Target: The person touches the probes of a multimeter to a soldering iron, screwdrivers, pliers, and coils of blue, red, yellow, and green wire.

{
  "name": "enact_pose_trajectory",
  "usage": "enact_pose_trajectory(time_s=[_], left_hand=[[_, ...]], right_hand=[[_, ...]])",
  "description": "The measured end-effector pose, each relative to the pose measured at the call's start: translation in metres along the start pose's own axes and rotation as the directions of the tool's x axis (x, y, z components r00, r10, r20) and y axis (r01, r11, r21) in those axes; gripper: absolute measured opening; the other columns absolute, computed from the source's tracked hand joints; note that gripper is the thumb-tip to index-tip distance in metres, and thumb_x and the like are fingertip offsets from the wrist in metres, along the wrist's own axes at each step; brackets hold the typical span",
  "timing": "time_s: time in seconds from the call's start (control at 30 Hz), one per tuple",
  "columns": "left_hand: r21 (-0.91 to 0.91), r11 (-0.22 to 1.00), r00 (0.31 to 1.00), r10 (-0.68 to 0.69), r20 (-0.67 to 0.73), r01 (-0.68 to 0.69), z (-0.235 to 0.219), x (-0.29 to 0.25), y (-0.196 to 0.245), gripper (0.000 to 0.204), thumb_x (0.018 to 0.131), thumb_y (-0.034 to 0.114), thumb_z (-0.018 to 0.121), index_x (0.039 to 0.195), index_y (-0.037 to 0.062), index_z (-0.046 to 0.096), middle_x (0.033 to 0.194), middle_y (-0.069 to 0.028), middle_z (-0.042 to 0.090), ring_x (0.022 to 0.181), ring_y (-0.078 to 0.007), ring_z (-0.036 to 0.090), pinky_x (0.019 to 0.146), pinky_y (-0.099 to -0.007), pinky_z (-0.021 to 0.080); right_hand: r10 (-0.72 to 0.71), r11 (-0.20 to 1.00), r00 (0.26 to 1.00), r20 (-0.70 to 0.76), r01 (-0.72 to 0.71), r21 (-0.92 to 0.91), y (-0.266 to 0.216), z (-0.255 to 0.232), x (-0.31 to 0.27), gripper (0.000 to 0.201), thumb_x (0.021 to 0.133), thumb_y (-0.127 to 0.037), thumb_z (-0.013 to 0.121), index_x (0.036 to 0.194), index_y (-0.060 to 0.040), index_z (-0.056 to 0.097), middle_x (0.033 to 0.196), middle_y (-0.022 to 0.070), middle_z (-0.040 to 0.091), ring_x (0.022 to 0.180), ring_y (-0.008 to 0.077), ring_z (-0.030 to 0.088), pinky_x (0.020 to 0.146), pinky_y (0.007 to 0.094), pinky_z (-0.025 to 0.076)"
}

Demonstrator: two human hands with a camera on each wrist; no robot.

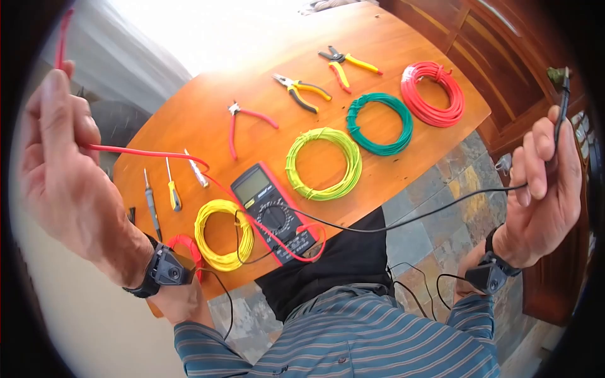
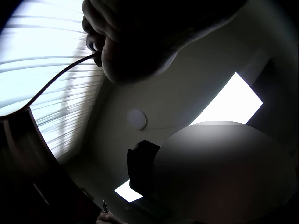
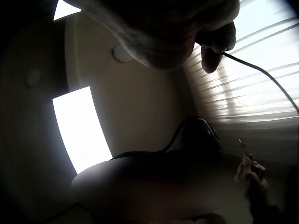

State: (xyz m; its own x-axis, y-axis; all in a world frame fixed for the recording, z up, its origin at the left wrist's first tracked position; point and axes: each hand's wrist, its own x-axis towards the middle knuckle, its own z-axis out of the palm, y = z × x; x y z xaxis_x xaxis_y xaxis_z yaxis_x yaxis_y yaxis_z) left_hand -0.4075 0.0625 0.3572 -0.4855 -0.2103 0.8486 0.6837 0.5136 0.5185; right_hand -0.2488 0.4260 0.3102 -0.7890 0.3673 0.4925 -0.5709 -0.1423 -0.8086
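A person in a blue striped shirt point(image 1: 340, 327) sits or stands at a rounded orange-brown wooden table point(image 1: 394, 38), the slim red test probe point(image 1: 62, 44) in the left hand point(image 1: 69, 145) and the slim black test probe point(image 1: 563, 104) in the right hand point(image 1: 545, 176), fingers closed around each. The probes are well apart, one out to either side of the body, both roughly upright in the head view and rising past the fingertips. Between the hands and below them, near the table's close edge, lies the dark rectangular multimeter with a red rim point(image 1: 274, 217), nearer the left hand in that view. Its long axis runs aslant, screen end away from the body and toward the left, socket end toward the body. A red lead point(image 1: 145, 151) reaches the left hand, a black lead point(image 1: 441, 205) the right. Beside the meter rest a yellow wire coil point(image 1: 220, 263) and a yellow-green wire coil point(image 1: 323, 193); a green wire coil point(image 1: 379, 151) and a red wire coil point(image 1: 435, 120) lie farther right, red-handled cutters point(image 1: 233, 135) beyond the meter. Multicoloured stone tiles point(image 1: 416, 239) cover the floor, panelled dark wood point(image 1: 491, 82) stands at right, and pale curtains point(image 1: 126, 50) hang by bright light at left.
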Motion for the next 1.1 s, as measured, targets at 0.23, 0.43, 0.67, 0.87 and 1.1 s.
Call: enact_pose_trajectory(time_s=[0.23,0.43,0.67,0.87,1.1], left_hand=[[-0.008,0.999,0.998,0.043,-0.04,-0.043,-0.036,0.005,0.027,0.017,0.11,0.011,0.059,0.107,-0.003,0.068,0.074,-0.004,0.05,0.066,-0.0117,0.043,0.062,-0.0225,0.036],[-0.209,0.954,0.977,0.209,-0.043,-0.213,-0.111,0.024,0.02,0.019,0.106,0.005,0.054,0.108,-0.0094,0.067,0.084,-0.0152,0.061,0.065,-0.0245,0.053,0.074,-0.0314,0.051],[-0.425,0.861,0.954,0.299,-0.018,-0.278,-0.115,-0.012,0.076,0.025,0.108,0.019,0.059,0.128,0.0048,0.059,0.095,-0.0078,0.063,0.077,-0.02,0.058,0.073,-0.0314,0.053],[-0.418,0.852,0.945,0.321,-0.06,-0.316,-0.123,-0.019,0.086,0.021,0.109,0.019,0.057,0.126,0.0059,0.059,0.092,-0.0055,0.063,0.078,-0.0175,0.058,0.071,-0.0311,0.052],[-0.391,0.857,0.941,0.323,-0.104,-0.337,-0.127,-0.025,0.091,0.017,0.111,0.019,0.055,0.123,0.0072,0.059,0.089,-0.0027,0.064,0.079,-0.0146,0.058,0.068,-0.0307,0.051]], right_hand=[[0.111,0.99,0.972,0.207,-0.127,0.068,0.003,0.032,-0.028,0.033,0.117,-0.018,0.036,0.139,0.007,0.042,0.099,0.0095,0.052,0.067,0.0123,0.052,0.056,0.0238,0.048],[-0.205,0.707,0.854,0.478,-0.208,0.676,0.024,0.002,0.005,0.039,0.116,-0.026,0.048,0.141,0.0024,0.056,0.121,0.0159,0.069,0.093,0.0213,0.069,0.064,0.0288,0.055],[-0.15,0.774,0.858,0.491,-0.207,0.598,-0.008,-0.014,0.013,0.031,0.113,-0.014,0.052,0.137,0.0031,0.062,0.138,0.0133,0.066,0.128,0.0244,0.062,0.101,0.0439,0.052],[-0.139,0.836,0.914,0.381,-0.098,0.539,-0.007,0.039,0.01,0.025,0.112,-0.011,0.049,0.125,0.0067,0.061,0.126,0.019,0.067,0.12,0.0286,0.065,0.106,0.0426,0.053],[0.141,0.718,0.87,0.472,-0.418,0.557,0.05,0.161,0.027,0.033,0.112,-0.021,0.045,0.11,0.0079,0.062,0.11,0.0197,0.07,0.111,0.0317,0.07,0.096,0.043,0.062]])
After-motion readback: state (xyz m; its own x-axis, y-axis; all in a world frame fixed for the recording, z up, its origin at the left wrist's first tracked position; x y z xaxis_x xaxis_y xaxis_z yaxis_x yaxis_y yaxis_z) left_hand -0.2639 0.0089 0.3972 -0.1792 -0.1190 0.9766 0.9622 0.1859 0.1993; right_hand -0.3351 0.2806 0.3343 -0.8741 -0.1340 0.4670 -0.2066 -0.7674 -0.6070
